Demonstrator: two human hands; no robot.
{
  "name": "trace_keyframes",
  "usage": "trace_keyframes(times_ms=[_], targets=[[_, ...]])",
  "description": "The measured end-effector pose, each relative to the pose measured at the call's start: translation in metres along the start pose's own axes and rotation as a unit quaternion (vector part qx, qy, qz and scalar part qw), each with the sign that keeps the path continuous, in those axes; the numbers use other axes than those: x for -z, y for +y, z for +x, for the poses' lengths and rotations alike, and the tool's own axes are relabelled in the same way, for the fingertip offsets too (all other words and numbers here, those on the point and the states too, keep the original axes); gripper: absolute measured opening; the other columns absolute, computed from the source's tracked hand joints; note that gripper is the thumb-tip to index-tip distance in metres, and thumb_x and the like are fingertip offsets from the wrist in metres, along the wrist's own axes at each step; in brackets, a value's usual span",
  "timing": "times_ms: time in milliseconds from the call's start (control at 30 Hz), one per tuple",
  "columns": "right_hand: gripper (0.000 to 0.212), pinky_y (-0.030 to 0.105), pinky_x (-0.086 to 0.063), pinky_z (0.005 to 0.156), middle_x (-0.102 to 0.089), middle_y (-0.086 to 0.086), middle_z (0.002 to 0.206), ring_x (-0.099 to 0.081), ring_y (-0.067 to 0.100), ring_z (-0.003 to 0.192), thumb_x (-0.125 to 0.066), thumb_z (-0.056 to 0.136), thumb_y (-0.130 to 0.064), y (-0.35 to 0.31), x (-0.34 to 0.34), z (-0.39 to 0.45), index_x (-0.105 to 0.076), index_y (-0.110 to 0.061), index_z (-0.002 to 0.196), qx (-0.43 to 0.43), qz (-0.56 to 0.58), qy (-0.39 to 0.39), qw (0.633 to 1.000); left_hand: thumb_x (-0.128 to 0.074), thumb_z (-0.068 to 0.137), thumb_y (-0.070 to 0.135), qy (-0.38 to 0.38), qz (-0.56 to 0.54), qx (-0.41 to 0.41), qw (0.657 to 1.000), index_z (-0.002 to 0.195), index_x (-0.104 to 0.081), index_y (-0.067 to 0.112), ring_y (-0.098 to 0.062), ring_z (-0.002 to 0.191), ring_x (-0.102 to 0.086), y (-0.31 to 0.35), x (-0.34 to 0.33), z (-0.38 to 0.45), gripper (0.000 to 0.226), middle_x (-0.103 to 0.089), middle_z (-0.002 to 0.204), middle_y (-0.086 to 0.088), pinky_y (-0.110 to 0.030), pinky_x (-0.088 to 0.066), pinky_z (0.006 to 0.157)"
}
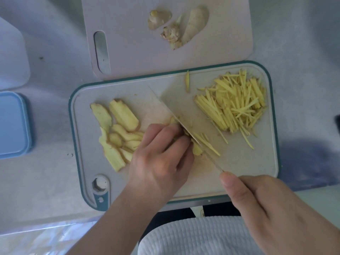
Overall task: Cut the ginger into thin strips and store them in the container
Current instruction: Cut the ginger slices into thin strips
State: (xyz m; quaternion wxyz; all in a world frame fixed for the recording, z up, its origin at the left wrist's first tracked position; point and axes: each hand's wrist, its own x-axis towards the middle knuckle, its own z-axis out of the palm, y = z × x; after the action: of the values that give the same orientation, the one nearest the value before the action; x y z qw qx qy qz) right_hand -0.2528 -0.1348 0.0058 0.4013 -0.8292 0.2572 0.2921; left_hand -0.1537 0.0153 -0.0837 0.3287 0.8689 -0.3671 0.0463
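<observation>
Head view: left hand (160, 155) curls fingers onto ginger slices under the knife (185, 115); right hand (272, 208) grips its handle; strips (237, 105) heaped right; slices (117, 129) wait left; container (13, 124) lidded, unfilled; roughly half cut.

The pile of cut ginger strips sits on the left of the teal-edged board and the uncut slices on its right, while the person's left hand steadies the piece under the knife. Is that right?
Not quite: the sides are swapped. In the head view the pile of cut ginger strips lies on the right of the teal-edged board, and the uncut slices on its left. The rest holds: the left hand steadies the piece under the knife.
</observation>
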Motion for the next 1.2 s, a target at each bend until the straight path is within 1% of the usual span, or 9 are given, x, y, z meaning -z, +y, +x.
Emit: trace_keyframes(times_ms=[133, 267, 433, 600, 733, 967, 1033, 1100, 1200], targets=[[0.073, 0.018, -0.035, 0.047, -0.042, -0.004, 0.044, -0.04, 0.014, 0.043, -0.01, 0.082, -0.079, -0.002, -0.01, 0.023, -0.038, -0.02, 0.05, 0.023, 0.003, 0.011, 1.0, -0.07, 0.089, 0.001, -0.001, -0.001, 0.003, 1.0, 0.081, -0.078, 0.003, -0.028, 0.075, -0.063, -0.001, -0.001, 0.0, 0.011, -0.073, 0.092, -0.008, -0.021, -0.044, 0.084], [0.06, 0.019, -0.037, 0.045, -0.04, -0.005, 0.04, -0.04, 0.011, 0.041, -0.017, 0.077, -0.073, -0.013, -0.008, 0.033, -0.031, -0.023, 0.047, 0.02, 0.03, 0.017, 0.999, -0.072, 0.088, 0.002, -0.008, 0.006, -0.006, 1.0, 0.081, -0.078, 0.003, -0.028, 0.075, -0.062, -0.002, 0.0, -0.002, 0.009, -0.073, 0.092, -0.008, -0.024, -0.045, 0.081], [0.069, 0.024, -0.034, 0.042, -0.036, -0.003, 0.037, -0.039, 0.012, 0.037, -0.011, 0.077, -0.077, -0.019, -0.012, 0.043, -0.038, -0.019, 0.05, 0.05, 0.006, 0.019, 0.999, -0.049, 0.102, 0.012, 0.024, -0.028, 0.008, 0.999, 0.069, -0.068, 0.004, -0.022, 0.074, -0.053, 0.004, 0.001, 0.002, 0.039, -0.066, 0.079, -0.008, -0.013, -0.034, 0.084], [0.07, 0.024, -0.035, 0.045, -0.034, -0.002, 0.039, -0.035, 0.013, 0.04, -0.008, 0.081, -0.077, 0.003, -0.002, 0.018, -0.032, -0.02, 0.05, 0.018, -0.004, 0.02, 1.0, -0.069, 0.087, 0.002, -0.006, 0.009, 0.018, 1.0, 0.08, -0.076, 0.004, -0.028, 0.076, -0.062, 0.002, 0.0, 0.001, 0.01, -0.073, 0.094, -0.006, -0.022, -0.044, 0.082], [0.071, 0.02, -0.037, 0.049, -0.042, -0.007, 0.042, -0.039, 0.011, 0.042, -0.007, 0.082, -0.079, 0.005, -0.005, 0.017, -0.029, -0.02, 0.048, 0.009, -0.006, 0.028, 1.0, -0.071, 0.086, 0.0, -0.01, 0.001, 0.017, 1.0, 0.084, -0.077, 0.003, -0.026, 0.079, -0.062, 0.003, 0.0, -0.001, 0.007, -0.074, 0.099, -0.006, -0.024, -0.046, 0.084], [0.063, 0.021, -0.031, 0.045, -0.028, -0.002, 0.038, -0.03, 0.013, 0.039, -0.019, 0.084, -0.07, -0.009, -0.002, 0.021, -0.024, -0.018, 0.048, 0.042, 0.037, 0.024, 0.998, -0.067, 0.094, 0.005, -0.031, 0.025, -0.016, 0.999, 0.087, -0.077, 0.0, -0.032, 0.089, -0.068, 0.002, 0.004, -0.004, 0.013, -0.073, 0.096, -0.011, -0.034, -0.053, 0.089], [0.069, 0.02, -0.032, 0.047, -0.033, -0.002, 0.041, -0.033, 0.014, 0.041, -0.014, 0.086, -0.075, 0.001, -0.002, 0.008, -0.032, -0.018, 0.05, 0.038, 0.027, 0.019, 0.999, -0.068, 0.092, 0.003, -0.026, 0.018, -0.006, 0.999, 0.084, -0.076, 0.0, -0.032, 0.088, -0.068, 0.003, 0.004, -0.002, 0.012, -0.072, 0.093, -0.01, -0.034, -0.054, 0.086], [0.064, 0.018, -0.034, 0.05, -0.04, -0.004, 0.044, -0.04, 0.014, 0.046, -0.012, 0.077, -0.08, 0.007, -0.001, 0.002, -0.043, -0.029, 0.055, 0.033, 0.005, 0.019, 0.999, -0.067, 0.091, 0.003, -0.026, 0.014, -0.002, 1.0, 0.082, -0.076, 0.001, -0.032, 0.087, -0.067, 0.002, 0.004, 0.0, 0.013, -0.071, 0.091, -0.01, -0.033, -0.054, 0.084], [0.061, 0.017, -0.036, 0.052, -0.046, -0.008, 0.046, -0.045, 0.012, 0.049, -0.009, 0.072, -0.083, 0.008, -0.001, -0.004, -0.047, -0.036, 0.059, 0.013, 0.002, 0.014, 1.0, -0.067, 0.09, 0.002, -0.029, 0.008, -0.003, 1.0, 0.081, -0.075, 0.001, -0.032, 0.087, -0.067, 0.001, 0.005, 0.0, 0.013, -0.071, 0.091, -0.01, -0.032, -0.053, 0.084]])
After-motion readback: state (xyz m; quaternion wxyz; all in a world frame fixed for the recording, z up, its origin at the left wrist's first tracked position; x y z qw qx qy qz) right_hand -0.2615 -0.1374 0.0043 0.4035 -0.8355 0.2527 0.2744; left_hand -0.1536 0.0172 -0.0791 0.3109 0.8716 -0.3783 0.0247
